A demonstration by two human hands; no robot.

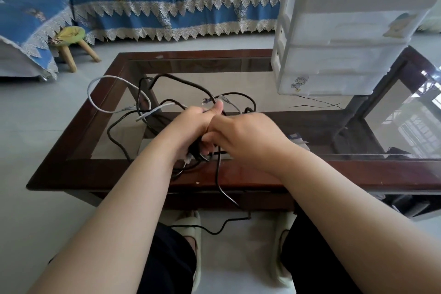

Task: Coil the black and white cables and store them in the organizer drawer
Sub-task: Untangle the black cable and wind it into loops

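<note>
Black and white cables sprawl tangled over the glass-topped dark wood desk [71, 150]; black cable [183, 83], white cable [95, 102]. Left hand [191, 124] fingers close round a black bundle; right hand [243, 136] pinches it too. White plastic drawer organizer [334, 55] stands far right, drawers closed, cartoon stickers, no readable writing.

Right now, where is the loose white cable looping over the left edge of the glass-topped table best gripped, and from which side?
Probably at the white cable's open loop overhanging the wooden table frame, approached from the left. That arc lies clear of the black cable tangle, and both the left hand and right hand are busy holding the bundle.
</note>
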